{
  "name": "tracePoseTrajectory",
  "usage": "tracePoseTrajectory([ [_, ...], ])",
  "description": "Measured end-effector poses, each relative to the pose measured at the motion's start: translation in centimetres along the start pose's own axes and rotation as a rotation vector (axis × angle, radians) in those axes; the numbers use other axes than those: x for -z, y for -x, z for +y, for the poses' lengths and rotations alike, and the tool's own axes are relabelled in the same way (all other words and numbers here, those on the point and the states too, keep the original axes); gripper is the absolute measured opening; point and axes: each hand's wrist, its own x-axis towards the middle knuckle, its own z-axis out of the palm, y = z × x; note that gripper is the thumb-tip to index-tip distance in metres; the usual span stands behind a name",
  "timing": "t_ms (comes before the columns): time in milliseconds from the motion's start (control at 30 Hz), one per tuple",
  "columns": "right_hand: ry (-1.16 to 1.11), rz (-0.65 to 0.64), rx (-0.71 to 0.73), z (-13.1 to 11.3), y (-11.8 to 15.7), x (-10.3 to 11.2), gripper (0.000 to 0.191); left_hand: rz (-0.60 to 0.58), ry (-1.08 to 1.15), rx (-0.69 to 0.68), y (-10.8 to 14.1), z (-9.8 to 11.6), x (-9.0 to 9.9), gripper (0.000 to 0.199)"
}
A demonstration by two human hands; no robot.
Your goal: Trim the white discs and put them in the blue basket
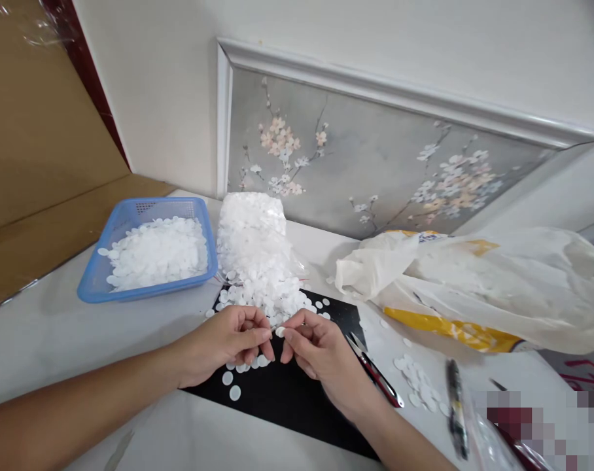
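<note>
Over a black mat (297, 412), my two hands are close together in the middle of the view. My right hand (314, 343) pinches a small white disc (280, 331) between thumb and finger. Just left of it, my left hand (235, 340) has its thumb and finger pressed together; what they hold, if anything, is too small to make out. A heap of white discs (272, 294) spills from a clear plastic bag (252, 222) behind my hands. Several loose discs (235, 392) lie on the mat beneath and beside my left hand.
A blue basket (144, 292) full of white discs stands at the left. Metal snips (375, 373) lie right of my right hand, near a small pile of discs (419, 383) and a pen (456, 405). A large plastic bag (493, 281) fills the right, below a framed floral panel (366, 150).
</note>
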Motion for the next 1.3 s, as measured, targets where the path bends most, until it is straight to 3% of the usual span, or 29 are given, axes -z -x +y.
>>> tracePoseTrajectory([
  [233,0.141,0.026,0.031,-0.3,0.3,-0.4,0.022,-0.025,0.03,-0.022,-0.1,-0.2,-0.1,0.025],
  [567,-0.295,0.02,-0.044,-0.8,0.1,0.4,0.02,0.032,0.072,-0.031,-0.1,0.2,0.0,0.015],
  [767,-0.225,-0.018,-0.064,-0.6,0.0,0.4,0.021,0.073,0.174,-0.116,-0.5,0.8,1.2,0.017],
  [933,-0.16,-0.011,-0.05,0.0,-0.2,0.2,0.02,0.072,0.177,-0.106,-0.4,0.7,1.5,0.015],
  [1000,-0.15,-0.011,-0.05,0.1,-0.2,0.3,0.021,0.089,0.107,-0.082,-0.4,0.6,1.4,0.004],
  [1133,-0.05,-0.038,-0.031,0.0,-0.2,0.6,0.025,0.181,-0.199,-0.128,-0.6,0.2,1.3,0.021],
  [1300,0.601,0.05,0.269,0.5,-0.4,0.6,0.01,0.259,-0.742,-0.263,-0.5,-0.2,1.1,0.018],
])
